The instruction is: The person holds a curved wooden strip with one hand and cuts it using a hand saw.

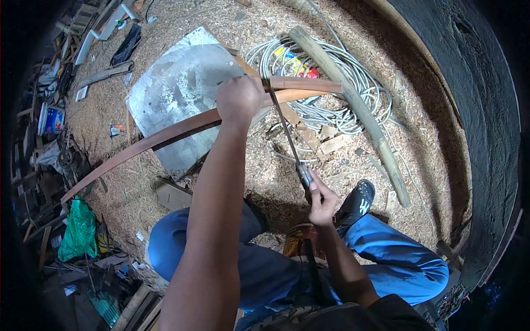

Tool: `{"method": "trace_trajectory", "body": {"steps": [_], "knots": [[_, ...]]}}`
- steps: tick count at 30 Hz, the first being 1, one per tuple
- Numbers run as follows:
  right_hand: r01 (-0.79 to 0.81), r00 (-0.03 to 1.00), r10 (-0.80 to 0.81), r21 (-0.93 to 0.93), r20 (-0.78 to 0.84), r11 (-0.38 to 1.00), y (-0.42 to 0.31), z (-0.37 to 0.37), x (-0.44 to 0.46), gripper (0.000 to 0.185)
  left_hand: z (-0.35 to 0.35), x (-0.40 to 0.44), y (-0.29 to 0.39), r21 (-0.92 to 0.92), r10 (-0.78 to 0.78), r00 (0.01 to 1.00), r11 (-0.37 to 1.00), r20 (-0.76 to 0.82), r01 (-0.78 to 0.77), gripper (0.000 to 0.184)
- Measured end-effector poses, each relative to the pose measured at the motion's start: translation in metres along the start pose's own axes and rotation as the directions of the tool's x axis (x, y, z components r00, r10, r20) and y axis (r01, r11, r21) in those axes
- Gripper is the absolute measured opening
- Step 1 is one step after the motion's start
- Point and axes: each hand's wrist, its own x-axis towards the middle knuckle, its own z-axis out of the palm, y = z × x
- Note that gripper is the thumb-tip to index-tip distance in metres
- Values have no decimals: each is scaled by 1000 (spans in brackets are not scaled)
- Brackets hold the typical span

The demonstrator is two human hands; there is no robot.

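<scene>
My left hand point(240, 99) is closed in a fist around a long reddish-brown wooden strip point(149, 142), which slants from the lower left up to the right. The strip's end piece point(309, 84) lies on the other side of a thin dark blade. That blade belongs to a handsaw point(288, 132), seen nearly edge-on, so its teeth do not show. Its handle is gripped by my right hand point(323, 203), close to my knees. Where blade and strip meet, just right of my left hand, the depth of the cut cannot be made out. A lighter wood piece point(298, 95) shows beneath the strip.
A scuffed metal sheet point(182, 83) lies under the strip. Beyond are a coiled grey cable point(364, 91) and a round pole point(353, 94). Wood shavings cover the ground. A dark curved wall point(480, 110) stands right; scrap wood and a green plastic bag point(77, 234) lie left.
</scene>
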Motion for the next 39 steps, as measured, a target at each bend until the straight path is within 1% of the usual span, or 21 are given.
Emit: {"method": "trace_trajectory", "body": {"steps": [2, 3, 6, 7, 8, 10, 14, 17, 20, 21, 22, 24, 26, 28, 29, 30, 32, 33, 36, 37, 39], "knots": [[-189, 982, 189, 113, 11, 975, -6, 0, -11, 34, -1, 4, -1, 9, 6, 1000, 1000, -13, -6, 42], [-216, 976, 217, 53, 4, 975, -11, 2, -5, 34, -4, 3, 2, -1, -13, 1000, 1000, 13, 13, 42], [-211, 977, 208, 63, 50, 976, -25, 8, 14, 34, -8, 4, 1, -9, -29, 999, 1000, 44, 29, 42], [-132, 991, 132, 55, 12, 990, -20, 17, 20, 34, -6, 1, 2, -17, -23, 999, 1000, 49, 24, 43], [-252, 967, 249, 101, 45, 962, -44, 20, 33, 34, -3, -2, 3, -21, -22, 998, 999, 55, 24, 43], [-278, 961, 276, 113, 33, 954, -41, 25, 34, 34, -4, -1, 0, -13, 22, 1000, 1000, -19, -22, 42], [-170, 985, 175, 160, -14, 972, -12, 14, 0, 33, -2, 4, 0, -19, -29, 999, 999, 13, 29, 42], [-259, 966, 259, 118, 16, 958, -19, 5, 5, 33, -1, 1, 1, -29, -19, 1000, 999, 2, 19, 42], [-213, 977, 215, 158, 5, 964, -39, 29, 43, 32, -5, 0, 2, -7, 16, 1000, 1000, 11, -16, 42], [-315, 948, 318, 155, 11, 936, -42, 36, 53, 32, -3, 0, 0, -15, 37, 999, 999, -21, -37, 42], [-318, 947, 320, 160, 11, 935, -36, 38, 50, 32, -2, 0, -1, -22, 57, 997, 998, -53, -58, 41], [-178, 981, 186, 134, -49, 975, -21, 44, 41, 33, -1, 0, 0, 0, 26, 1000, 1000, -9, -26, 40], [-212, 976, 215, 107, -16, 971, -29, 28, 19, 33, -3, 3, 1, 22, -23, 1000, 1000, 19, 22, 40], [-249, 966, 257, 189, -19, 950, -22, 16, 0, 33, -4, 2, 1, 35, -52, 996, 998, 67, 50, 39], [-319, 948, 319, 96, 8, 943, -18, 10, 0, 32, -4, 2, 0, 35, -59, 996, 998, 66, 57, 39], [-318, 948, 319, 95, 6, 943, -19, 13, 5, 32, -3, 2, -1, 10, -49, 997, 999, 60, 48, 40], [-123, 988, 130, 90, -80, 988, -26, 27, 27, 32, -2, 4, 1, -22, -32, 998, 999, 51, 33, 40], [-190, 976, 204, 165, -78, 968, -30, 36, 36, 31, -3, 4, 2, -15, -40, 997, 999, 62, 41, 40], [-130, 980, 152, 166, -130, 978, -25, 48, 45, 32, -5, 1, 1, -5, -59, 996, 998, 70, 59, 39], [-193, 979, 201, 166, -33, 967, -29, 41, 41, 32, -6, 2, 2, -7, -61, 996, 998, 68, 62, 39], [-201, 978, 207, 154, -23, 967, -27, 27, 23, 32, -7, 4, 3, 5, -65, 995, 998, 81, 65, 39]]}}
